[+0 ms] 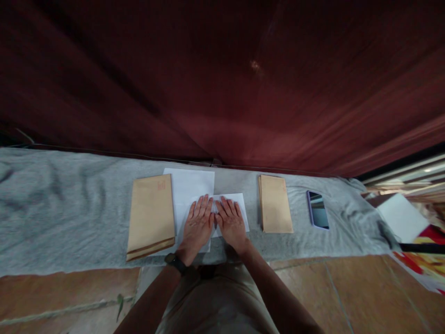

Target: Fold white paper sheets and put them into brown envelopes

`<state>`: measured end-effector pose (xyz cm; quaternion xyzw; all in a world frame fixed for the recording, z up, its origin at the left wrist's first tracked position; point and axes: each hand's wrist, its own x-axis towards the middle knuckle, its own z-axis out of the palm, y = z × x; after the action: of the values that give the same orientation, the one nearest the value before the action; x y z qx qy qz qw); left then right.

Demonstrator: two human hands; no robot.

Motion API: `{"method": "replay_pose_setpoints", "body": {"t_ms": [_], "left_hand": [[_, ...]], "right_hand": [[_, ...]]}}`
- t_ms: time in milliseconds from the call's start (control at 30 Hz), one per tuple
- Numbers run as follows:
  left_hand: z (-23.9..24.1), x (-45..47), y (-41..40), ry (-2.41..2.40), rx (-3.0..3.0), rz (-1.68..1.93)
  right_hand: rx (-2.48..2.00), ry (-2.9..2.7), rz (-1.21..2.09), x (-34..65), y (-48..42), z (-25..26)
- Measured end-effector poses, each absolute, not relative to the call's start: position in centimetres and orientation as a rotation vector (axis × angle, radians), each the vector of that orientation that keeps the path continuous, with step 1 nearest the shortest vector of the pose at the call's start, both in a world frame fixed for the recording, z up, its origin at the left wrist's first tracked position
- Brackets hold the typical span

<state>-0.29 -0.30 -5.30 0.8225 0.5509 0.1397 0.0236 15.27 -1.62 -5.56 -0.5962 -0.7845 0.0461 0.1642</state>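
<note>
The arms (278, 292) are nearest, a watch (175, 263) on the left wrist; the left hand (198, 226) and right hand (231, 225) lie flat, palms down, fingers straight, gripping nothing, on a small white paper (239, 198), perhaps folded, though the hands hide much of it; it partly overlaps a larger sheet (189, 183). Left of them is a stack of envelopes (151, 213); right, a smaller stack (276, 204), then a phone (318, 211), all on grey cloth (69, 208).
</note>
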Motion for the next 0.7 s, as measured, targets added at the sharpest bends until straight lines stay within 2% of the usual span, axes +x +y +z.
{"method": "replay_pose_setpoints", "body": {"t_ms": [300,567,700], "left_hand": [[-6.0,-0.6,-0.5,1.771,2.464,0.628],[-5.9,-0.8,-0.8,1.847,2.433,0.622],[-5.5,1.0,-1.2,1.709,2.498,0.599]], "right_hand": [[-1.775,-2.18,0.065,17.1,-2.6,-5.8],[-1.842,-2.119,0.008,18.4,-3.9,-6.2],[-1.857,-2.113,0.019,18.6,-4.2,-6.2]]}}
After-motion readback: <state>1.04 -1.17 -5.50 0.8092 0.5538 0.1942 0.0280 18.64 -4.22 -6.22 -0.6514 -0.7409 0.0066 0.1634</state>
